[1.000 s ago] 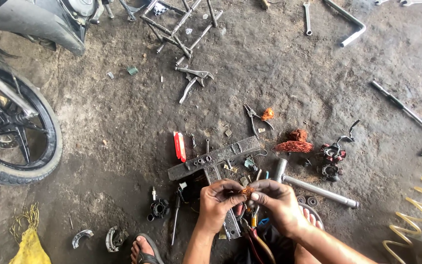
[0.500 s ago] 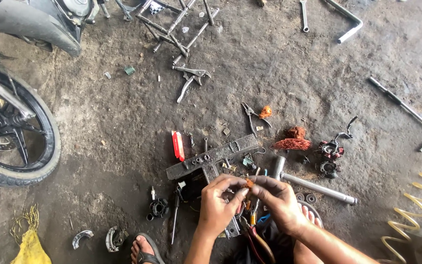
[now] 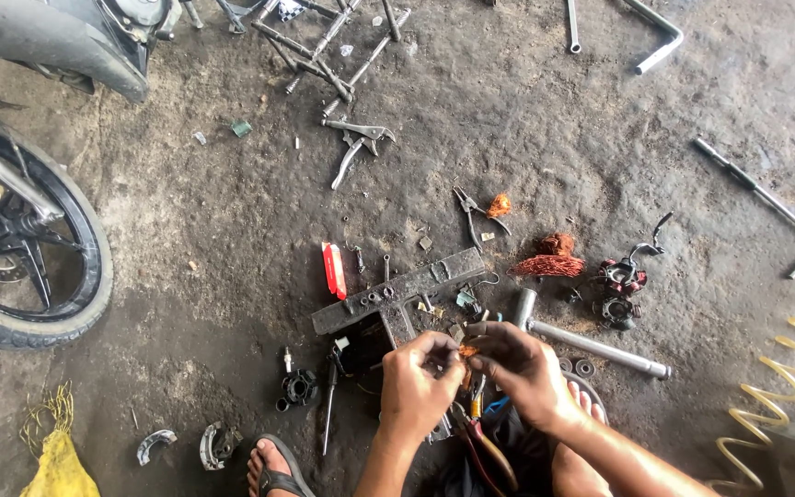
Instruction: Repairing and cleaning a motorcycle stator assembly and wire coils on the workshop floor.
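My left hand (image 3: 420, 387) and my right hand (image 3: 519, 368) meet low in the middle, fingertips pinched together on a small orange-copper piece (image 3: 466, 352), probably a bit of copper wire. They hover just in front of a T-shaped steel block (image 3: 397, 293) lying on the dirty concrete floor. Coloured wires and red-handled pliers (image 3: 482, 442) lie under my wrists. A tangle of copper wire (image 3: 549, 262) and a wound stator core (image 3: 620, 293) rest to the right of the hands.
A motorcycle front wheel (image 3: 25, 267) stands at left. Locking pliers (image 3: 353, 147), needle-nose pliers (image 3: 469, 213), a red box cutter (image 3: 333, 270), a steel hammer (image 3: 591, 345), T-handle wrenches (image 3: 766, 198), a yellow coiled hose (image 3: 784, 396) and my sandalled foot (image 3: 273, 469) lie around.
The view has shifted slightly. Both hands stay together on the small copper piece, fingers working it, hardly moving from where they were.
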